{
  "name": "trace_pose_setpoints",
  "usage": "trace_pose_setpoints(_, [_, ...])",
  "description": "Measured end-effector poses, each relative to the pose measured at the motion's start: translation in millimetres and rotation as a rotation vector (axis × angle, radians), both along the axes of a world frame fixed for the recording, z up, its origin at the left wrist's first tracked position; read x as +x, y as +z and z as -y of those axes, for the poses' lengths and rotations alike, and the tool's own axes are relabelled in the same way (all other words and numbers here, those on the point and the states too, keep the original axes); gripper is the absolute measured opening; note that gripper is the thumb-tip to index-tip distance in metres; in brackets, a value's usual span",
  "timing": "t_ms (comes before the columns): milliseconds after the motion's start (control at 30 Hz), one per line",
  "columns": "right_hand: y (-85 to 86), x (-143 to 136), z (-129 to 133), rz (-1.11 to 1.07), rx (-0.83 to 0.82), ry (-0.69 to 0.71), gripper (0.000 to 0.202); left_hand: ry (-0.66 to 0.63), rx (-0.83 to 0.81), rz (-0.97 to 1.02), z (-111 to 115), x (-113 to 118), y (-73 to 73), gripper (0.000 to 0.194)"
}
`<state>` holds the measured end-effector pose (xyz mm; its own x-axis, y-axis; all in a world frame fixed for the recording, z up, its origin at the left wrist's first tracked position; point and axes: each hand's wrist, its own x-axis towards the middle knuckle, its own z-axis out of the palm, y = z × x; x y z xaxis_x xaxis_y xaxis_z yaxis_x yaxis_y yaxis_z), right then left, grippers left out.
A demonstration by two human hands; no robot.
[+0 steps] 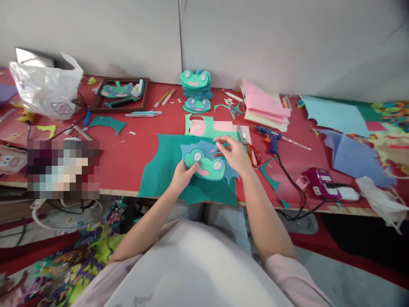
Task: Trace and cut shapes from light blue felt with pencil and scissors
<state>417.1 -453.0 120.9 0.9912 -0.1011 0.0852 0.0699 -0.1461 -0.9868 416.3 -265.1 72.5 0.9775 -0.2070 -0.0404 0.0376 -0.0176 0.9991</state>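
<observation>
My left hand [184, 174] grips a green felt frog face [204, 165] by its left side, thumb on the front. The frog has white round eyes and a pink mouth. At its top edge my right hand [235, 154] pinches a narrow blue felt strip [215, 149] between thumb and fingertips. Beneath the frog lie a jagged blue felt scrap [231, 172] and a large dark green felt sheet [162, 164] that reaches over the table's front edge. Red-handled scissors [254, 155] lie just right of my right hand.
A blue glue gun [271, 137] lies to the right, its cord running toward a purple power box [322, 183]. Frog faces are stacked [195, 83] at the back. A wooden tray [145, 96], a plastic bag [47, 87] and pink felt sheets [265, 102] stand around the red table.
</observation>
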Motion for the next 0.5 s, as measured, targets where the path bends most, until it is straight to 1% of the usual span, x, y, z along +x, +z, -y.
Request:
trace_pose_setpoints(233, [3.1, -5.2, -10.2, 0.052, -0.101, -0.057, 0.020, 0.034, -0.013, 0.023, 1.1, -0.1, -3.2, 0.029])
trace_pose_setpoints(333, [3.9, -6.8, -11.4, 0.065, -0.143, -0.093, 0.019, 0.037, -0.034, 0.013, 0.2, 0.4, -4.9, 0.031])
trace_pose_setpoints(500, [1.9, -8.2, -12.3, 0.071, -0.248, -0.097, 0.019, 0.024, -0.039, 0.012, -0.9, 2.0, -9.7, 0.033])
